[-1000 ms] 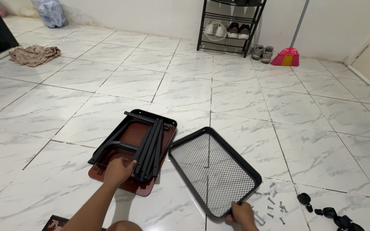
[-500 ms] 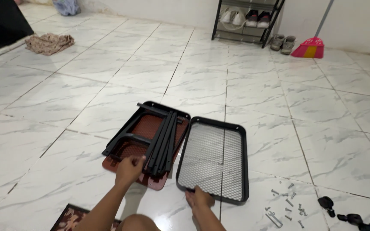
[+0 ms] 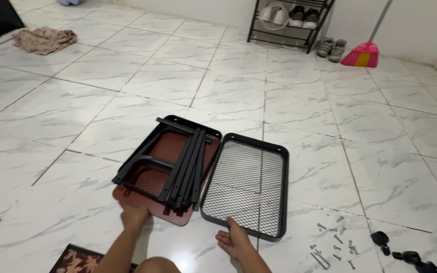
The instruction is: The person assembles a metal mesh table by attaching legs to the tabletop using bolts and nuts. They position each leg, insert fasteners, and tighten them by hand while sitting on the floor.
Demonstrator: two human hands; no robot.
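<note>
A black mesh tray (image 3: 245,186) is laid flat on the white marbled tile floor (image 3: 102,96), and its near rim is touched by the right hand (image 3: 234,241), whose fingers are spread loosely rather than clenched; whether the rim is actually gripped cannot be told. Just to the left of it, edge to edge, a reddish-brown tray (image 3: 164,202) is set on the floor, with a stack of black metal frame pieces and bars (image 3: 178,164) piled on top. Its near edge is met by the left hand (image 3: 134,216), the fingers curled at the rim, though a firm grasp cannot be made out. Small screws and bolts (image 3: 336,242) are scattered on the tiles to the right of the mesh tray, and black caster wheels (image 3: 398,250) are seen beyond them near the frame's corner. A shoe rack (image 3: 289,20), a pink dustpan (image 3: 361,55) and a crumpled cloth (image 3: 44,39) are seen far off.
</note>
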